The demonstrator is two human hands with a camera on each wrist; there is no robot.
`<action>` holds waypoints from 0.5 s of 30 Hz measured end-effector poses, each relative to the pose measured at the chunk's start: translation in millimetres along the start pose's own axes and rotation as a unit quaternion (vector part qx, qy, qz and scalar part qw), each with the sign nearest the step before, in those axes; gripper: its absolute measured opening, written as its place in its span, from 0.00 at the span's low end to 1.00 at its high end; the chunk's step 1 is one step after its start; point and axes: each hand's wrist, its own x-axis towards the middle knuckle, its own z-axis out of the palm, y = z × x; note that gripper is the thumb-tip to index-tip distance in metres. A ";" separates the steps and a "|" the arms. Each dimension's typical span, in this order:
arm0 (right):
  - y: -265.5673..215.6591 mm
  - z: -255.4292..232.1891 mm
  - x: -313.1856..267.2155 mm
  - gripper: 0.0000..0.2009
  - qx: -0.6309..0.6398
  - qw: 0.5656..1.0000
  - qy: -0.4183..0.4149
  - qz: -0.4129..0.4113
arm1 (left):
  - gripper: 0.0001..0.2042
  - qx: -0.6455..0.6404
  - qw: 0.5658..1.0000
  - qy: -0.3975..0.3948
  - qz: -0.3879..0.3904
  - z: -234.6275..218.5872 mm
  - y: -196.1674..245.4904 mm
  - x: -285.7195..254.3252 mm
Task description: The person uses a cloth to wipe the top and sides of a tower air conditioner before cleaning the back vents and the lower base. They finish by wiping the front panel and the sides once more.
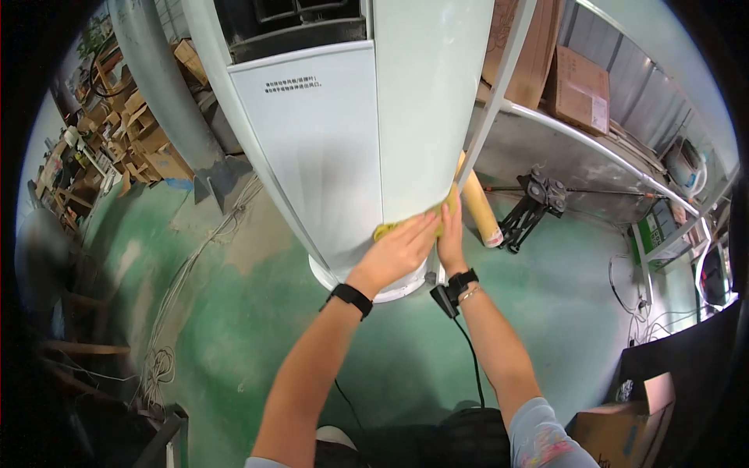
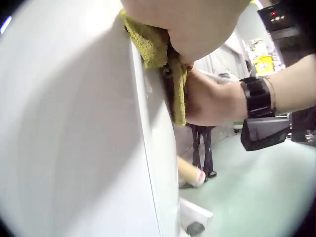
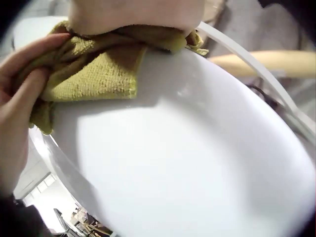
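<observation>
A yellow-green cloth point(image 1: 384, 231) lies bunched against the lower front of a tall white floor-standing cabinet point(image 1: 312, 148). My left hand point(image 1: 402, 253) holds it; in the right wrist view the left thumb and a finger point(image 3: 47, 49) pinch its folds. My right hand point(image 1: 451, 242), close beside the left, presses the cloth with fingers that look straight in the head view. Folded cloth point(image 2: 148, 44) shows between the hands and the panel's edge in the left wrist view. A loose flap hangs over the curved white surface point(image 3: 173, 148) in the right wrist view.
A yellow roll point(image 1: 480, 210) and a folded black tripod point(image 1: 534, 203) are right of the cabinet, near a white metal frame point(image 1: 499, 86). Cables point(image 1: 187, 265) run along the green floor at left. Cardboard boxes point(image 1: 148, 132) pile up behind a grey pillar point(image 1: 168, 86).
</observation>
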 end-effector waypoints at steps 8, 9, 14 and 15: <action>83.3 -13.2 -88.9 0.38 0.160 0.914 -0.063 0.367 | 0.12 -0.097 0.987 -0.101 -0.082 85.2 60.2 -103.1; 87.2 -8.3 -96.5 0.34 0.180 0.910 -0.029 0.373 | 0.12 -0.108 0.984 -0.112 -0.082 86.2 59.8 -109.7; 74.2 -17.3 -99.0 0.22 0.106 0.865 -0.134 0.472 | 0.10 -0.175 0.968 -0.150 -0.101 77.7 56.8 -115.6; 66.1 -16.0 -96.0 0.20 0.069 0.869 -0.153 0.466 | 0.09 -0.225 0.948 -0.171 -0.145 71.5 53.5 -112.2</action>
